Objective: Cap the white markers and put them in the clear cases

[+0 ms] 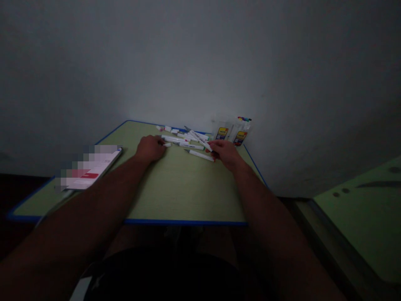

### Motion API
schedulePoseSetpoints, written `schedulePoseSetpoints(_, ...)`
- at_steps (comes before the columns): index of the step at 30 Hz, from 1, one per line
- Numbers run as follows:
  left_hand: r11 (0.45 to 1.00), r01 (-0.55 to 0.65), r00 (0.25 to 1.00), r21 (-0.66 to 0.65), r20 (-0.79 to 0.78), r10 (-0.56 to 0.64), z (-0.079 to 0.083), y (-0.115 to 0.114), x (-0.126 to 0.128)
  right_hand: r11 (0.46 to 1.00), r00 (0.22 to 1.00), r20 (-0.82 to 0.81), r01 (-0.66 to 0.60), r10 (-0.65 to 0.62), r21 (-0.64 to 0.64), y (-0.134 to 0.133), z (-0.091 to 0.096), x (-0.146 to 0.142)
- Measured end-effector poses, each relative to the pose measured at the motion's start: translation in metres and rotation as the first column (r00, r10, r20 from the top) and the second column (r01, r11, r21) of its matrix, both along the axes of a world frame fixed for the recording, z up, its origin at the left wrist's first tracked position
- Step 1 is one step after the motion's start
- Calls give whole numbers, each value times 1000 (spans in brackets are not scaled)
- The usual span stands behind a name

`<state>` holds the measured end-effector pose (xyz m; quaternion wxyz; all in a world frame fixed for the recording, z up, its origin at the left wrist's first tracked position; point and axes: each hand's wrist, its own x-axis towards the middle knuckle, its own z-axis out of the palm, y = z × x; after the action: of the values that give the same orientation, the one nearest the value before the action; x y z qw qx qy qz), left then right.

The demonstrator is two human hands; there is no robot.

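Observation:
My right hand [224, 151] pinches one end of a white marker [200, 140], which slants up and left over the pile with a dark, uncapped tip at its far end. My left hand [149, 148] rests on the table's far part, fingers curled together around the end of a small white marker cap [168, 145]; the fingertips are partly hidden. Several white markers lie between the hands, including one with an orange-red end [200, 155] just below my right hand. Loose caps [168, 128] are scattered behind my left hand.
Two clear plastic marker cases [222, 133] stand at the back right; the right-hand case [241, 136] holds markers with coloured ends. A tablet-like device [94, 171] with a lit screen is at the left. The light-green table [188, 192] has a blue edge and meets a grey wall.

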<state>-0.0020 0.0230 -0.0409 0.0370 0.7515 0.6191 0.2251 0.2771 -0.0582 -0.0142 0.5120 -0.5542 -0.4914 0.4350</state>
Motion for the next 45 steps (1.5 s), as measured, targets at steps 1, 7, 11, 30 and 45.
schedulePoseSetpoints(1,1000,0,1000,-5,5,0,1,-1,0,1000,1000,-19,0,0,-6,0,0,0)
schedulePoseSetpoints(7,999,-44,986,-16,162,46,13,-13,6,999,986,-162,-37,33,-21,0,1,2)
schedulePoseSetpoints(11,1000,-26,958,-2,287,25,22,-26,12,999,980,-194,-45,40,-20,-2,5,1)
schedulePoseSetpoints(30,994,27,910,103,409,-67,29,-45,23,998,981,-186,-64,63,5,-9,12,-8)
schedulePoseSetpoints(45,994,50,896,95,435,-87,30,-48,24,996,980,-179,-85,86,11,-8,9,-7)
